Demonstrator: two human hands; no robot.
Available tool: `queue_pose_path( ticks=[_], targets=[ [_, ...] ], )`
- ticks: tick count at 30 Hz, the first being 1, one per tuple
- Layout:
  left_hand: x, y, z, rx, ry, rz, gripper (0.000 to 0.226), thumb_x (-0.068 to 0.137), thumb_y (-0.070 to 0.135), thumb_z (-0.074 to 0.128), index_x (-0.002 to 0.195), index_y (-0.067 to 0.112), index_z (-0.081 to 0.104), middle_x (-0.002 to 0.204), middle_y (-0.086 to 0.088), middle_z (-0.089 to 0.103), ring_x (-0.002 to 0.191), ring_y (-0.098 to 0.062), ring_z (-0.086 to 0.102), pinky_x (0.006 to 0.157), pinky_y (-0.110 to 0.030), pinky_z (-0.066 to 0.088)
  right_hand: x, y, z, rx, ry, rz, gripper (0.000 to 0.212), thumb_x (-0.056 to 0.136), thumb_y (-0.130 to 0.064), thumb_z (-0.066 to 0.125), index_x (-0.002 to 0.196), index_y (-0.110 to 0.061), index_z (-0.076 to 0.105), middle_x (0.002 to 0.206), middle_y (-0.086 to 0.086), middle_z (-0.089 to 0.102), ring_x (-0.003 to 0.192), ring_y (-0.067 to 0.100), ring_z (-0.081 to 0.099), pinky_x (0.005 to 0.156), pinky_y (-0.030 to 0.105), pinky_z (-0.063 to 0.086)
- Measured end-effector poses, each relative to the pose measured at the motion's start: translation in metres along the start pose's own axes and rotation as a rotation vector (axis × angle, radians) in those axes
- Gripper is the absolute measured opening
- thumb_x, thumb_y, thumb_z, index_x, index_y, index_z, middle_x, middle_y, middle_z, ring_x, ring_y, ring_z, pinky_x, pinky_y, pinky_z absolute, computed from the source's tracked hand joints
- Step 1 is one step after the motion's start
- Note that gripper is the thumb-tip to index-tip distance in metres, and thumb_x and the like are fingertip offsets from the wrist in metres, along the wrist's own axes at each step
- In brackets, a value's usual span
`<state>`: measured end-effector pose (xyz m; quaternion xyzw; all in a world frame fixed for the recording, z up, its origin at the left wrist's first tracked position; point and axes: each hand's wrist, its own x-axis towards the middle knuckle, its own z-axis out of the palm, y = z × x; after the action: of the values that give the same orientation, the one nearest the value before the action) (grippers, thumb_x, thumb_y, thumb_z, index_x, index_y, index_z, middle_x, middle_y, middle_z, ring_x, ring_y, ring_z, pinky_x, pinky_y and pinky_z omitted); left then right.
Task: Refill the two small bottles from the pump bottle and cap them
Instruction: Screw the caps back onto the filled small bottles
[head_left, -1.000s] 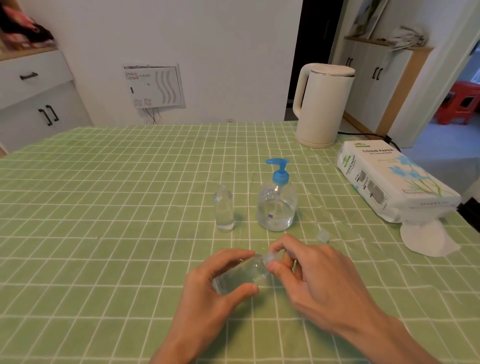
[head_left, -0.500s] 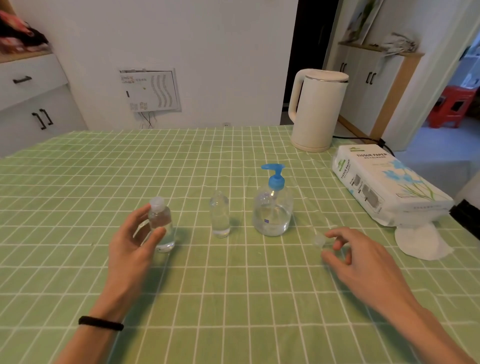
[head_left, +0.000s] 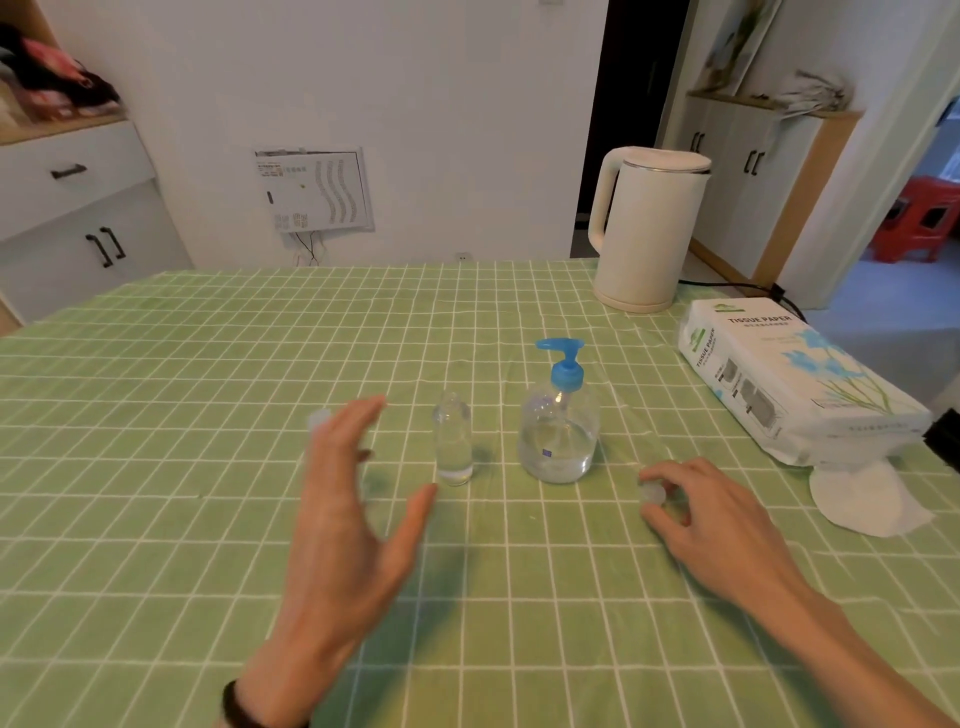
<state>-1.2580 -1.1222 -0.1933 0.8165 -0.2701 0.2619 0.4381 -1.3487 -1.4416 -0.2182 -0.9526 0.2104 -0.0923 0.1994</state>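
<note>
Left hand (head_left: 353, 519) was spread wide above the tablecloth (head_left: 156, 467), with fingers straight, thumb stretched out, and nothing held. Behind its fingers stood the capped small bottle (head_left: 319, 419). Only the pale cap showed past the fingertips, the body was hidden, and contact with the hand could not be determined. Just beyond the thumb tip, apart from it, the open small bottle (head_left: 453, 447) stood upright and uncapped; its fill level could not be read. The pump bottle (head_left: 560, 436) stood upright between the two hands, near the open small bottle on the side away from the left hand, blue pump on top, partly full of clear liquid. Right hand (head_left: 711, 514) lay low at the cloth with fingers curled, thumb and forefinger pinching the loose cap (head_left: 653, 492). Beyond the right hand lay a tissue pack (head_left: 789, 384), and farther off stood a kettle (head_left: 649, 228).
</note>
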Motion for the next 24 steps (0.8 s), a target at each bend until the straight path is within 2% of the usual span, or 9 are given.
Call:
queue_pose_path(
  ticks=[2,4,7,9,14,17,19,22,24],
  targets=[
    [-0.005,0.013,0.023,-0.031,-0.124,-0.021,0.083,0.089,0.029,0.08,0.156,0.017,0.031,0.156,-0.007,0.042,0.138,-0.019,0.048,0.113,-0.031,0.047,0.001,0.0,0.002,-0.005,0.01,-0.013,0.03,0.103,-0.037,0.071,0.133,-0.038,0.069,0.109,-0.019,0.058,0.088,-0.002,0.056,0.08,0.028,0.045],
    [-0.007,0.014,0.044,-0.088,-0.192,-0.156,0.088,0.089,0.026,0.082,0.157,0.014,0.027,0.157,-0.003,0.036,0.144,-0.02,0.043,0.119,-0.043,0.045,0.0,0.0,0.002,-0.004,0.024,-0.018,0.026,0.103,-0.036,0.071,0.129,-0.036,0.072,0.106,-0.019,0.06,0.086,-0.003,0.054,0.078,0.029,0.045],
    [0.004,0.006,0.063,-0.25,-0.2,-0.431,0.086,0.091,0.023,0.081,0.155,0.013,0.025,0.155,0.0,0.034,0.143,-0.018,0.041,0.121,-0.046,0.042,-0.003,0.002,0.002,0.022,0.035,-0.023,0.024,0.103,-0.035,0.072,0.126,-0.034,0.074,0.11,-0.019,0.065,0.09,0.003,0.061,0.084,0.031,0.052],
    [0.012,-0.001,0.071,-0.318,-0.194,-0.524,0.08,0.093,0.021,0.079,0.153,0.014,0.025,0.154,-0.003,0.037,0.143,-0.019,0.042,0.122,-0.047,0.041,-0.005,0.003,0.002,0.031,0.04,-0.032,0.023,0.103,-0.035,0.072,0.126,-0.034,0.074,0.114,-0.019,0.067,0.091,0.002,0.062,0.088,0.031,0.054],
    [0.022,-0.014,0.078,-0.351,-0.2,-0.508,0.056,0.098,0.015,0.073,0.138,0.024,0.035,0.135,0.002,0.059,0.125,-0.016,0.061,0.112,-0.043,0.051,-0.008,0.005,0.002,0.051,0.05,-0.041,0.022,0.103,-0.034,0.072,0.124,-0.032,0.075,0.113,-0.02,0.066,0.094,0.0,0.062,0.086,0.027,0.048],
    [0.026,-0.018,0.077,-0.357,-0.213,-0.466,0.045,0.097,0.013,0.074,0.13,0.023,0.045,0.119,0.013,0.067,0.114,-0.013,0.069,0.101,-0.038,0.057,-0.008,0.002,0.0,0.087,0.042,-0.036,0.023,0.102,-0.033,0.074,0.124,-0.032,0.075,0.11,-0.023,0.065,0.085,-0.007,0.061,0.077,0.019,0.044],
    [0.025,-0.017,0.073,-0.387,-0.224,-0.465,0.043,0.094,0.014,0.077,0.125,0.022,0.049,0.115,0.014,0.07,0.108,-0.007,0.071,0.099,-0.037,0.06,-0.008,-0.001,-0.001,0.122,0.045,-0.038,0.023,0.1,-0.031,0.076,0.123,-0.032,0.075,0.105,-0.025,0.065,0.08,-0.005,0.063,0.07,0.012,0.042],
    [0.017,-0.01,0.061,-0.45,-0.291,-0.452,0.049,0.088,0.012,0.083,0.121,0.024,0.048,0.107,0.002,0.08,0.099,-0.01,0.077,0.098,-0.04,0.062,-0.011,-0.009,-0.006,0.237,0.037,-0.052,0.022,0.098,-0.031,0.079,0.118,-0.038,0.074,0.106,-0.027,0.069,0.085,-0.004,0.068,0.069,0.012,0.049],
    [0.008,-0.002,0.053,-0.462,-0.365,-0.404,0.053,0.083,0.014,0.088,0.117,0.027,0.051,0.108,0.004,0.082,0.099,-0.01,0.079,0.097,-0.035,0.062,-0.016,-0.018,-0.014,0.401,0.009,-0.074,0.019,0.095,-0.034,0.081,0.111,-0.044,0.074,0.105,-0.026,0.074,0.094,-0.009,0.07,0.073,0.016,0.059]
  ],
)
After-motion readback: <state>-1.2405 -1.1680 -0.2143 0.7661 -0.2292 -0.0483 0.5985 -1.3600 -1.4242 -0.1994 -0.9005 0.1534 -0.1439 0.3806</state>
